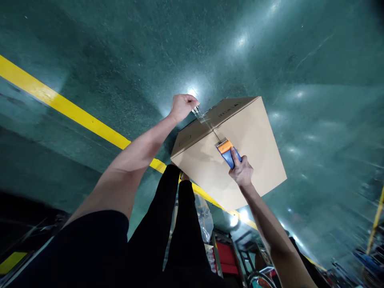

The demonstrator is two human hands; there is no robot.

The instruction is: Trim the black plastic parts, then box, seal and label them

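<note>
A large cardboard box (pixel 255 136) stands on the green floor in front of my legs, with its top seam running toward the far edge. My right hand (pixel 242 171) grips a blue and orange tape dispenser (pixel 227 151) against the top of the box, its toothed edge at the seam. Beyond the box's far edge, my left hand (pixel 185 107) is closed in a pinch on clear packing tape (pixel 203 118). That tape stretches from my left fingers down to the box edge; where it is stuck is hard to make out.
A yellow floor line (pixel 90 122) crosses diagonally and passes under the box. Behind my legs lie a clear plastic bag (pixel 205 220) and a red item (pixel 226 258) in a metal frame. Blurred equipment stands at the lower right.
</note>
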